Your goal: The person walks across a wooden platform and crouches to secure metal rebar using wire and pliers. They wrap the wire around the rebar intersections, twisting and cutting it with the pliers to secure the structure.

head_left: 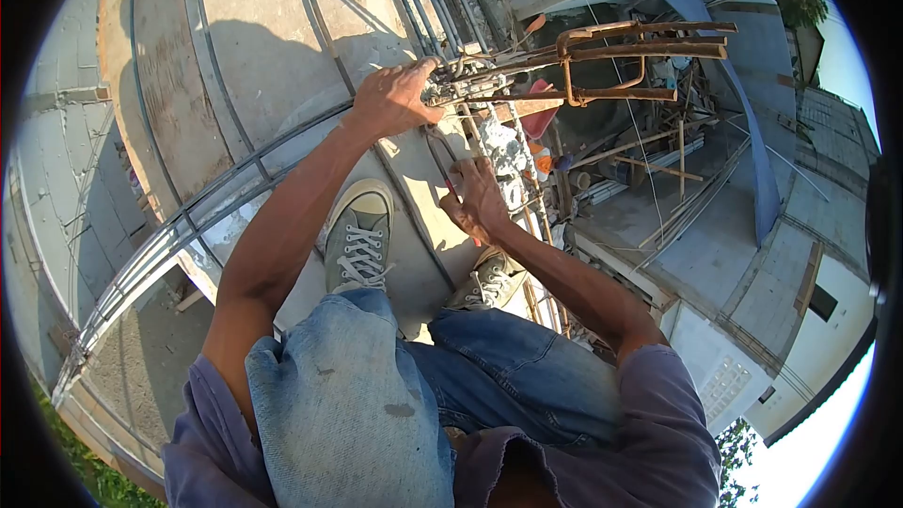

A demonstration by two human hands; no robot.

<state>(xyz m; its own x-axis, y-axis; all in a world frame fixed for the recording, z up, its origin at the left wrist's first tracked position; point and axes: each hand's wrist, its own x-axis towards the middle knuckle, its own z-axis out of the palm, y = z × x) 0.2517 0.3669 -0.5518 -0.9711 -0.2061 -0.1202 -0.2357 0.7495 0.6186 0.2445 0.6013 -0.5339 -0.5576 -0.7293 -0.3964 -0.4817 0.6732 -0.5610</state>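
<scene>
My left hand [393, 99] is closed at the crossing of several steel reinforcing bars [470, 83], its thumb and fingers around the near end of the joint. Exactly what lies under the fingertips is partly hidden. In my right hand [482, 199] is a pair of pincers [440, 152], its handles showing some red in my palm. The jaws point up toward the joint, just below my left hand, apart from it as far as I can see. Rusty bars with a bent stirrup [568, 64] stick out to the right of the joint.
My shoes [360, 235] stand on plywood panels [254, 47] crossed by thin bars. A bundle of long bars [179, 230] runs down to the left. Beyond the right edge is a drop to a lower floor with poles [682, 169] and a blue sheet [752, 150].
</scene>
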